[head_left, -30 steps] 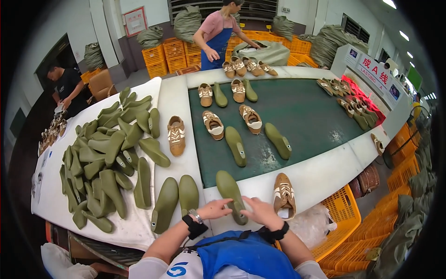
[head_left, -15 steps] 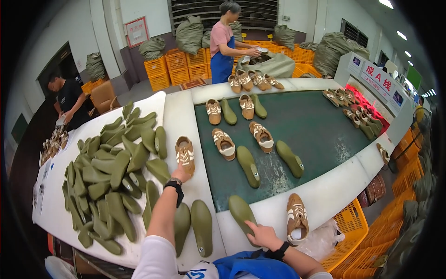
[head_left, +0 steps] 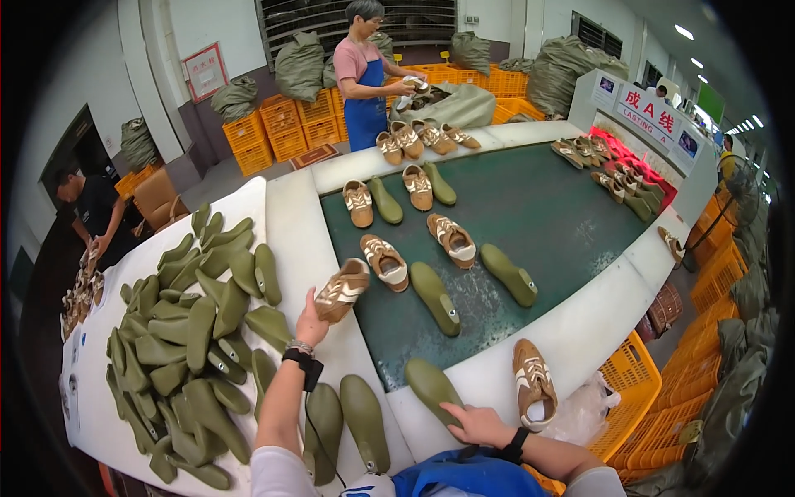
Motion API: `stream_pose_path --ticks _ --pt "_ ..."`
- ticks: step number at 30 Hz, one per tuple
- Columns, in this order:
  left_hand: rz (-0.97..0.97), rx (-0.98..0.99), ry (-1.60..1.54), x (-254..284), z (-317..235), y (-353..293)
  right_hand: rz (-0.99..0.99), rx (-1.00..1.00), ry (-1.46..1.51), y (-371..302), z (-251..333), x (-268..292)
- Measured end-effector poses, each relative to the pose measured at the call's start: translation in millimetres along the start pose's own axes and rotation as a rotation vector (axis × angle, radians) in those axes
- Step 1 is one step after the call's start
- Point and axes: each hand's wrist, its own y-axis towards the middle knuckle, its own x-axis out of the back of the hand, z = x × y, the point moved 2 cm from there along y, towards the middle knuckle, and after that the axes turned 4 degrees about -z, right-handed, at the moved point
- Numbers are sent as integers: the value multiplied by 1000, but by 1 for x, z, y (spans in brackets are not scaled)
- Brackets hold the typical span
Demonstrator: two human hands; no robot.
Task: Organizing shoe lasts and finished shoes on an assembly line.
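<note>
My left hand (head_left: 311,323) grips a brown sneaker (head_left: 342,290) with white stripes, tilted and held up beside the left edge of the green belt (head_left: 530,215). At the front of the white table, my right hand (head_left: 476,424) has its fingers closed round the heel end of an olive shoe last (head_left: 431,385). Just right of that hand, another brown sneaker (head_left: 534,385) stands on the white edge. Two more olive lasts (head_left: 364,422) lie side by side between my forearms.
A large pile of olive lasts (head_left: 186,331) covers the left table. Pairs of sneakers and lasts (head_left: 435,290) sit on the belt. An orange crate (head_left: 629,389) with clear plastic is at the right. Across the table, a person in a blue apron (head_left: 364,103) handles a shoe.
My left hand has lifted the sneaker off the white surface and tilted it toward the belt. The right hand stays at the last. The whole view has shifted slightly.
</note>
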Motion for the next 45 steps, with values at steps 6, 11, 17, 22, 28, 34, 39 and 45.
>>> stream_pose_path --ticks 6,11,17,22,28,34,39,45 --pt "233 -152 -445 95 -100 -95 -36 63 236 19 -38 -6" --pt "401 -173 -799 114 -103 -152 -23 -93 1371 34 -3 82" --pt "84 -79 -899 105 -93 -179 249 116 1391 21 41 91" --pt "109 292 -1291 42 -109 -216 109 0 1572 15 61 64" --pt "194 283 -1447 -3 -151 -252 59 -106 1848 12 68 39" --pt "45 204 -1164 -5 -123 -243 -149 59 1182 3 29 32" --pt "92 260 -1004 -3 -84 -260 49 11 -14 -26 0 13" --pt "73 381 -1019 -18 -68 -272 117 -71 1 -26 -18 -5"
